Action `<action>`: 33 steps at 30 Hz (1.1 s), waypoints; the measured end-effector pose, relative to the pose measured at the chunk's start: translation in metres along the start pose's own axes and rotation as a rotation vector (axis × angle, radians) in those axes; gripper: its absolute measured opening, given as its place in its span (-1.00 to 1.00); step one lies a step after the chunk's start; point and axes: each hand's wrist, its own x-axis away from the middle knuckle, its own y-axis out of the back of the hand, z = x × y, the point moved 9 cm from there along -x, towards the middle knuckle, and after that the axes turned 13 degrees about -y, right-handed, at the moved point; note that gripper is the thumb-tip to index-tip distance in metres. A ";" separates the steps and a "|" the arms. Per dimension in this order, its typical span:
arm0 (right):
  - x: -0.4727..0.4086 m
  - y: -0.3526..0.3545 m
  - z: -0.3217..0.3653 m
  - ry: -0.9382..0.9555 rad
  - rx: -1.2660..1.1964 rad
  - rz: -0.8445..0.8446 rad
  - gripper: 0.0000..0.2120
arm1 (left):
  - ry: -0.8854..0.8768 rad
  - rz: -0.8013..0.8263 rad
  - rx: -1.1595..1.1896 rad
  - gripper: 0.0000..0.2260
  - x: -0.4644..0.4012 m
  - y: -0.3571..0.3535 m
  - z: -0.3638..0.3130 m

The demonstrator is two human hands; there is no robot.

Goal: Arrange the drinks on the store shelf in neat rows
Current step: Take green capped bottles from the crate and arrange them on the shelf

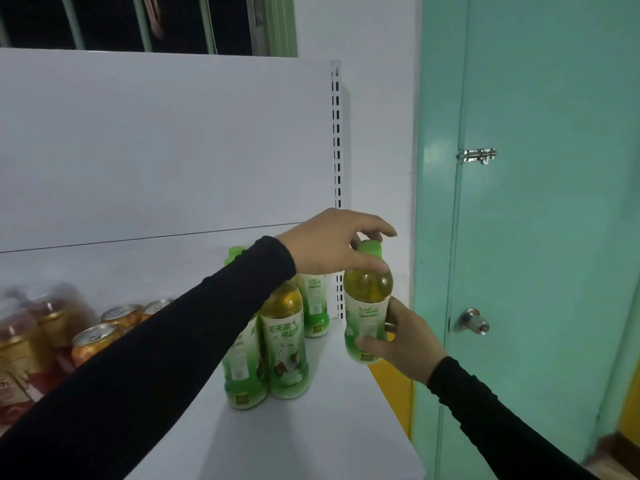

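Observation:
A green-capped tea bottle (367, 289) stands upright at the right edge of the white shelf (311, 438). My left hand (329, 242) pinches its cap from above. My right hand (403, 341) grips its lower body from the right. Three more green tea bottles (284, 344) stand in a loose cluster just left of it, partly hidden behind my left sleeve. Orange and gold drink cans (93, 341) stand further left on the same shelf.
Red-labelled bottles (20, 344), blurred, fill the shelf's far left. The white back panel and a slotted upright (336, 140) rise behind. A teal door (540, 220) with a bolt and a knob (472, 320) stands immediately right of the shelf.

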 end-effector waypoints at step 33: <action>0.031 -0.118 -0.034 -0.023 0.756 0.400 0.31 | 0.359 0.135 -0.318 -0.62 -0.006 -0.012 0.132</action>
